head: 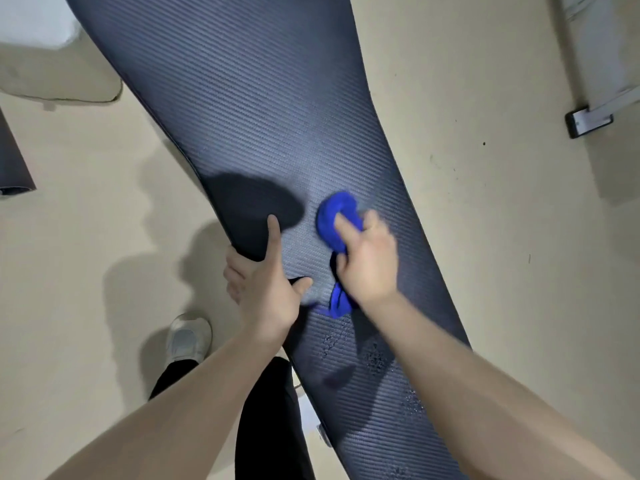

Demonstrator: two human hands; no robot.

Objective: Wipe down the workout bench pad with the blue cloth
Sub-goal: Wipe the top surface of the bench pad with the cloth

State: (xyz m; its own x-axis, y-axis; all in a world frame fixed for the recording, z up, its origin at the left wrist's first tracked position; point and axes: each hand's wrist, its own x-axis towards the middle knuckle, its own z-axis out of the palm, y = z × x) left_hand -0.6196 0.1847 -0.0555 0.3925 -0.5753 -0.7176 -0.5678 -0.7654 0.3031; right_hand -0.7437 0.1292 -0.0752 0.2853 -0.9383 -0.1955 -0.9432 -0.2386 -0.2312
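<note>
right hand (367,263) fingers curl around the bunched blue cloth (337,220), pressing it on the middle of the bench pad (277,98) — left hand (266,289) open, index on top, other fingers wrapped under the pad's left edge — droplets nearer the body.

A white shoe (188,339) stands on the beige floor (502,237) below-left of the hands; a grey metal bracket (588,123) lies far up-right of them.

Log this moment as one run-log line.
step: wiping | right hand: bunched blue cloth pressed on bench pad | left hand: bracing pad's left edge | droplets on pad nearer the person
</note>
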